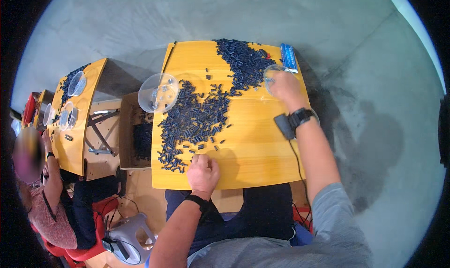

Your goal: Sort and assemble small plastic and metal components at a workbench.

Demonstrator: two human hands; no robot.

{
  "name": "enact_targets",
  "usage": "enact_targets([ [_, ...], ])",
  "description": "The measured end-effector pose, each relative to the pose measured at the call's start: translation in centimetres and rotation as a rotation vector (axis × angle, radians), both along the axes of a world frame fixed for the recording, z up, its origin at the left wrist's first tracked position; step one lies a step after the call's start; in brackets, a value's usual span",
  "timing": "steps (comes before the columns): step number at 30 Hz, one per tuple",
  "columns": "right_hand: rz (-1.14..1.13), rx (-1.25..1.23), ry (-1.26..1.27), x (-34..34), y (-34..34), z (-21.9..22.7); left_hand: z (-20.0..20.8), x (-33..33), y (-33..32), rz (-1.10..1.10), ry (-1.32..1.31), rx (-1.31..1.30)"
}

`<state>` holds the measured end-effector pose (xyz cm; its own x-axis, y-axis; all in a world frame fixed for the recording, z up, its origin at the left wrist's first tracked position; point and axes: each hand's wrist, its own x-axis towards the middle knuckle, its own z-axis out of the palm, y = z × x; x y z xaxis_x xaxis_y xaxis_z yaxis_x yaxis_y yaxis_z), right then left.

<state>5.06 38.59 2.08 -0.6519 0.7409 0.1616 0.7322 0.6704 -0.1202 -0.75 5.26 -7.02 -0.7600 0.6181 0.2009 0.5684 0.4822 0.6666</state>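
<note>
1. Yellow surface (pixel 267 141): carries short, dark cylinders (pixel 199 113), heaped from far edge to near left.
2. Large clear tub (pixel 151 92): at left edge, some pieces inside.
3. Left hand (pixel 203 172): fingers curled beside heap; cannot tell grip.
4. Right hand (pixel 285 86): arm extended, at smaller clear tub (pixel 267 77); grip obscured, cannot tell.
5. Blue box (pixel 288 58): beside it.

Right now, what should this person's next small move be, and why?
Probably draw the right hand back from the small clear bowl toward the left hand. The right hand reaches to the bowl, fingertips hard to make out, while the left hand, fingers curled, is near the table's front edge, close to the loose dark pieces.
</note>
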Motion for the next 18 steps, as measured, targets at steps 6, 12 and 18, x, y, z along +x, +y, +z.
enact_targets([
  [6, 0.003, -0.168, -0.253, 0.2, 4.3, -0.3, 0.0, 0.1, 0.0, -0.020, 0.033, 0.026],
  [12, -0.012, -0.198, -0.306, -2.0, 5.3, -1.9, 0.3, 0.0, 0.3, -0.024, -0.014, -0.006],
  [18, -0.011, -0.185, -0.297, -2.2, 5.6, -3.1, 0.4, -0.1, 0.2, -0.020, -0.030, -0.030],
])
